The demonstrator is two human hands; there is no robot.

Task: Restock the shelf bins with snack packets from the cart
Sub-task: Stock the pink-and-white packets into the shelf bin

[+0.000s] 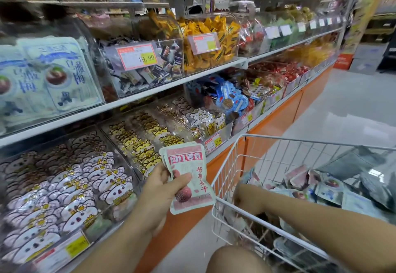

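Knee: a bare knee [233, 258] sits at the bottom edge, just in front of the cart's near rim.
Right forearm: it crosses from the lower right over the near rim and down into the basket.
Right hand [246, 197]: inside the cart, low at its near left corner, among the packets there; the fingers are hidden behind the wrist and the wire, so I cannot tell how far it is closed or whether it has hold of anything.
Left hand [162, 189]: raised between the shelf and the cart, closed on pink snack packets [188, 176], thumb across the front and fingers behind. At least two packets are stacked, the edge of one showing behind the front one.
Cart [227, 165]: white wire basket at the lower right, standing beside the orange shelf base [278, 120].
Cart contents: loose pink and pale blue packets [317, 189] heaped in the basket, with a grey bag [364, 172] lying at the far right.
Lower shelf bins [120, 135]: clear tilted bins full of cartoon-printed packets, just left of the held packets.
Upper shelf: clear bins of yellow sweets [210, 43] and dark wrapped sweets, with a red price tag [138, 56] on the front.
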